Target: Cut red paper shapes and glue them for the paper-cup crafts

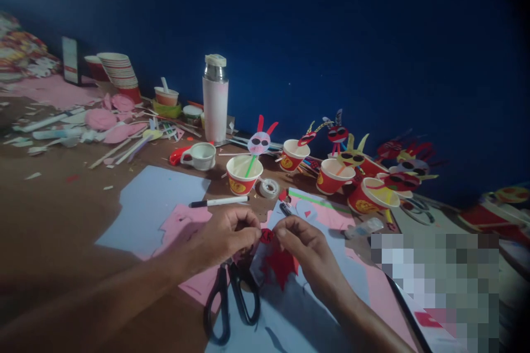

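Note:
Between my two hands is a small round red paper piece (267,236) with dark marks drawn on it. My left hand (236,231) pinches its left edge, and my right hand (304,245) pinches the right edge. Beneath them lies a jagged red paper scrap (282,267) on pale blue paper (269,320). Black-handled scissors (232,300) rest just below my left hand, their blades largely hidden. Pink paper (182,220) with ragged cut edges lies under my left wrist. A black-and-white marker (219,202) is just beyond my left hand.
Red paper cups (244,176) with paper faces on sticks line the back. A tape roll (269,188), a pale cup (201,155) and a tall flask (216,102) stand nearby. Paper scraps (101,118), stacked cups (118,71) and a phone (70,60) are at left.

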`<state>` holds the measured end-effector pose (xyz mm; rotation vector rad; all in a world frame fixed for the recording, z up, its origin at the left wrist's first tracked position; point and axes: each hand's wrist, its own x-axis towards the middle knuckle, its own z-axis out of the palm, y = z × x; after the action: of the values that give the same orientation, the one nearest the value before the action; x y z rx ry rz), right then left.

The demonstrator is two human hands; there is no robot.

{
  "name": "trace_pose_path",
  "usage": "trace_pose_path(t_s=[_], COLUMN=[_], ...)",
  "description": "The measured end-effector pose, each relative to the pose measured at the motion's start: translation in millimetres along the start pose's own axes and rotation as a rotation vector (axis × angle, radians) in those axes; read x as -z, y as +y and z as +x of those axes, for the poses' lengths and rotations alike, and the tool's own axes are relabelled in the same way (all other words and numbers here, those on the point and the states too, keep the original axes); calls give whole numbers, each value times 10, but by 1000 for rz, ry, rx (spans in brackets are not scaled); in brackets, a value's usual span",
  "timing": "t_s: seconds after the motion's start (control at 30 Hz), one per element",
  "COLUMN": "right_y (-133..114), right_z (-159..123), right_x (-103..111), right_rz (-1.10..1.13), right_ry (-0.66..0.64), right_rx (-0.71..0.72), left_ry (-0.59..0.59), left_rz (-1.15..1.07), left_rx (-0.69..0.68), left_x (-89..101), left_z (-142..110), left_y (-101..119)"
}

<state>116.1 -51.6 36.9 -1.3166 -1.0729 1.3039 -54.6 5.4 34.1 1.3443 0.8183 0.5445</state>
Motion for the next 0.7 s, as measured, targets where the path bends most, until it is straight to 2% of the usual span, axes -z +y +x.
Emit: trace_pose_path(t_s=[0.2,0.3,0.37,0.5,0.57,0.7], right_y=[17,64,102,146,143,111], right_z=[-22,-20,-6,22,28,36], right_x=[-23,11,37,43,23,-10], right_rz=[-166,-160,-122,-33,-23,-63], right_ry=[-28,-31,-21,9,31,54], right_rx=[-28,-28,-9,-6,-17,-17], left_ry=[3,36,135,468,605,631], left_rz=[33,55,59,13,7,53], left_rx=[-12,-54,-120,-305,-307,-211], left_x=[-27,4,86,400,581,847], left_z=[7,1,-6,26,84,256], left_y=[-46,22,112,289,327,269])
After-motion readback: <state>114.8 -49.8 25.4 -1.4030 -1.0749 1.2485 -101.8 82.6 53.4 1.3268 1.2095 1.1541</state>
